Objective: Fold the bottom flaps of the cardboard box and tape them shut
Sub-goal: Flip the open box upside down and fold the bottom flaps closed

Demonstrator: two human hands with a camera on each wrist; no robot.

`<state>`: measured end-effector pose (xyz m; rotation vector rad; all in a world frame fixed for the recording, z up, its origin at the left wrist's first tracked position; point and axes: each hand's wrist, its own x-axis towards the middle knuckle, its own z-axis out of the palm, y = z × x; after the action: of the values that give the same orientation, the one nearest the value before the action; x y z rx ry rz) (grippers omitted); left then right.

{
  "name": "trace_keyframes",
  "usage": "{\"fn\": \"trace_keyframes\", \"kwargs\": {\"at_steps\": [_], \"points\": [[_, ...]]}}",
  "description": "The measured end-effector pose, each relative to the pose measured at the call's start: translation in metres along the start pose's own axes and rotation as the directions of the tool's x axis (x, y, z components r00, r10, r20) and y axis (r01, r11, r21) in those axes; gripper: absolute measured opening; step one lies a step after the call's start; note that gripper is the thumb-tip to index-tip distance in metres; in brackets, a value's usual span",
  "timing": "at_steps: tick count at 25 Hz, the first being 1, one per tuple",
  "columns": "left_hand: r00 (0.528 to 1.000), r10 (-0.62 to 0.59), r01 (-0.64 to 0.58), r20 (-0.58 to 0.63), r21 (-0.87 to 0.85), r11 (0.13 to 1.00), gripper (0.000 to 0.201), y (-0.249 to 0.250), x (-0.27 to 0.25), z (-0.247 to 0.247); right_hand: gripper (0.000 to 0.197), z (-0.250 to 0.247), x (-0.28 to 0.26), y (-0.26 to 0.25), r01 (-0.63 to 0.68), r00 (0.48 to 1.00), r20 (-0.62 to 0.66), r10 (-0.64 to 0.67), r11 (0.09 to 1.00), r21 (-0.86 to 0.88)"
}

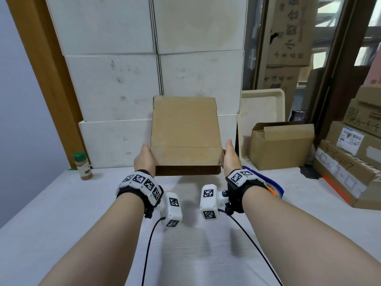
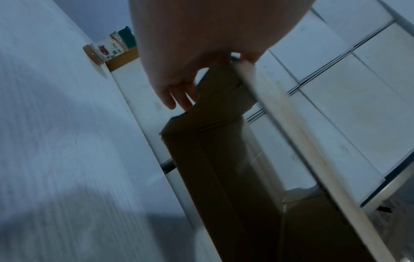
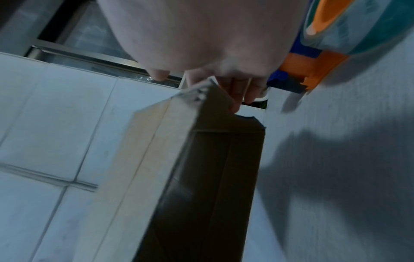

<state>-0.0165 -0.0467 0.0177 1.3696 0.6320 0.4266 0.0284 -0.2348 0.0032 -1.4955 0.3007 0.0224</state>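
- Cardboard box [image 1: 185, 131]: held up off the white counter [image 1: 82, 213], approx. centre of head view, in front of stacked white cartons [image 1: 115, 83]; broad panel tilted toward camera, near end open and dark inside.
- Left hand [image 1: 145, 159]: grips box at left edge, thumb along top face; fingers [image 2: 177, 99] curl under onto underside per left wrist view.
- Right hand [image 1: 231, 156]: grips right edge same way, thumb up along the side; fingers [image 3: 238, 95] wrap over corner flap per right wrist view.
- Handling, est.: light, empty, fairly stiff corrugated board; walls likely to rack or collapse sideways if squeezed, flaps hinge freely at creases. Dry, not slippery; edges and corners already worn.
- Hold pts, est.: side edges near creases for carrying; for folding, better set down with flaps up and pressed at mid-flap.
- Tape dispenser [image 1: 274, 187] (blue/orange): on counter just behind right wrist, mostly hidden.
- Hidden/unclear: flap condition at far end not visible; box interior too dark; wrist views blurred, no tape on box discernible. Spice jar [image 1: 83, 166] at left, well apart.
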Motion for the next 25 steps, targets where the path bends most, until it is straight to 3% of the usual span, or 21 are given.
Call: {"fn": "trace_keyframes", "kwargs": {"at_steps": [4, 10, 16, 25], "points": [[0.998, 0.023, -0.017, 0.062, -0.086, 0.996, 0.074, 0.000, -0.001, 0.000, 0.093, 0.002, 0.004, 0.001, 0.062, 0.998, 0.028, -0.065, 0.995, 0.083], [0.991, 0.070, -0.048, 0.116, -0.179, 0.983, 0.102, -0.011, 0.029, 0.009, 0.068, -0.006, -0.014, -0.022, 0.137, 0.989, 0.052, -0.141, 0.988, 0.071], [0.996, 0.087, -0.078, 0.029, -0.240, 0.968, 0.068, 0.026, -0.025, 0.009, 0.063, -0.012, -0.043, -0.038, 0.142, 0.989, 0.042, -0.144, 0.989, 0.046], [0.989, 0.149, -0.150, -0.020, -0.145, 0.978, 0.061, 0.044, -0.043, 0.002, 0.054, -0.016, -0.074, -0.057, 0.235, 0.969, 0.046, -0.241, 0.966, 0.106]]}}
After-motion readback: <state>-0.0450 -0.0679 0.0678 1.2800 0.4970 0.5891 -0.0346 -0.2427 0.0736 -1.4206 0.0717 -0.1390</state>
